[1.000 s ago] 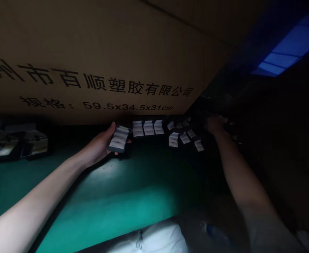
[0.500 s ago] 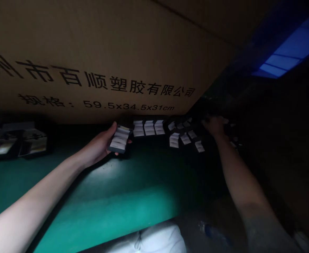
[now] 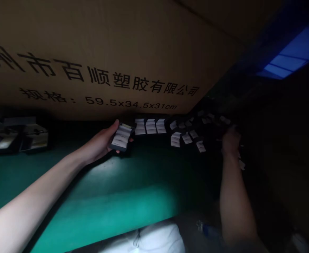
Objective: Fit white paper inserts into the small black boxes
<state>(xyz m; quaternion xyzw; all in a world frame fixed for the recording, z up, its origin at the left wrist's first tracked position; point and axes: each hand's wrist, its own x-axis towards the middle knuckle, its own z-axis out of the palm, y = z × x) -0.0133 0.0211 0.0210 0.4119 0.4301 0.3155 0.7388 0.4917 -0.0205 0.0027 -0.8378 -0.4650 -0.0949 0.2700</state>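
My left hand (image 3: 104, 141) is closed round a small dark box with a white stepped insert (image 3: 122, 136), tilted over the green table. Just right of it stand several similar boxes with white inserts (image 3: 150, 126) in a row. Farther right lie several loose white-faced pieces (image 3: 175, 139), scattered in dim light. My right hand (image 3: 230, 140) is stretched out among more of these pieces at the dark right side. Its fingers are blurred and in shadow, so what they touch or hold does not show.
A large cardboard carton (image 3: 112, 45) with printed characters forms a wall behind the boxes. Open dark boxes (image 3: 34, 138) stand at the left on the green table (image 3: 104, 203). A blue panel (image 3: 294, 52) glows at the upper right. A bottle-like blue and clear item (image 3: 205, 228) lies below the table edge.
My right hand has moved right and nearer to me among the loose pieces, uncovering several behind it. My left hand still holds the small box in nearly the same place.
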